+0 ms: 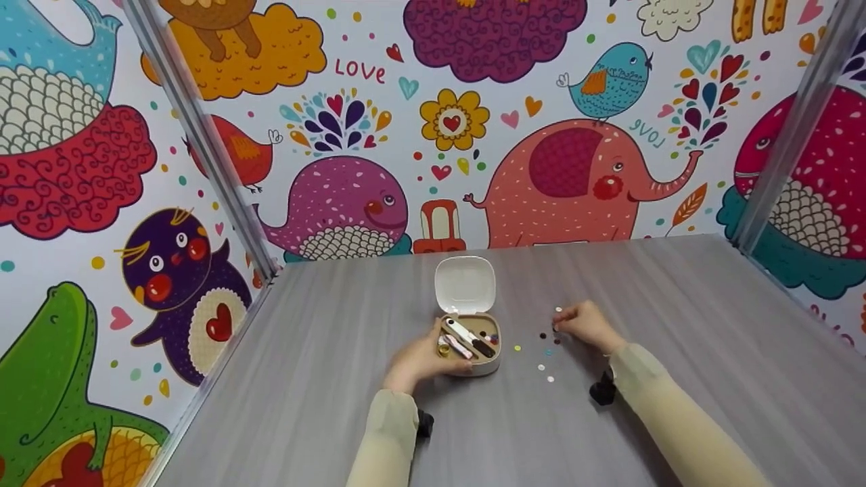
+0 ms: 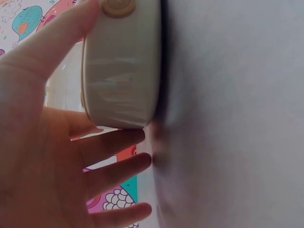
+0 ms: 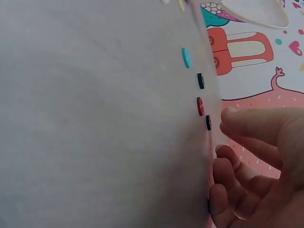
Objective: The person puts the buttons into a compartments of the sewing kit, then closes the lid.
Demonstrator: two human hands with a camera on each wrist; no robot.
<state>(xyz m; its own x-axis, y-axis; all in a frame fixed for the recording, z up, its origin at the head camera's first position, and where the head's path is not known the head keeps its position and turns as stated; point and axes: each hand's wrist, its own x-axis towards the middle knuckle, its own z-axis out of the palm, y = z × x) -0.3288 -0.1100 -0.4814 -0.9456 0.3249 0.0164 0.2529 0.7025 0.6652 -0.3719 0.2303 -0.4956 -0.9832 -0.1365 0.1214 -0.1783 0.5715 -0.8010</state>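
A small cream box (image 1: 484,367) stands on the table with its white lid (image 1: 465,285) raised. My left hand (image 1: 421,357) holds it at the left side, thumb across the front beside a round tan clasp (image 2: 118,6). Inside lie a white-and-black tool (image 1: 467,334), a pink-and-white item, a gold round piece (image 1: 444,350) and several small buttons (image 1: 488,337). My right hand (image 1: 587,328) is low over loose buttons, its fingers bent. In the right wrist view, a dark button (image 3: 208,122) lies just beyond the thumb and index tips; nothing shows between them.
Between box and right hand lie a yellow button (image 1: 517,348), a blue button (image 1: 549,352), a dark red button (image 1: 557,341) and white buttons (image 1: 541,368). Another white button (image 1: 558,309) lies behind the right fingertips. Printed wall panels (image 1: 325,203) border the grey table (image 1: 325,325).
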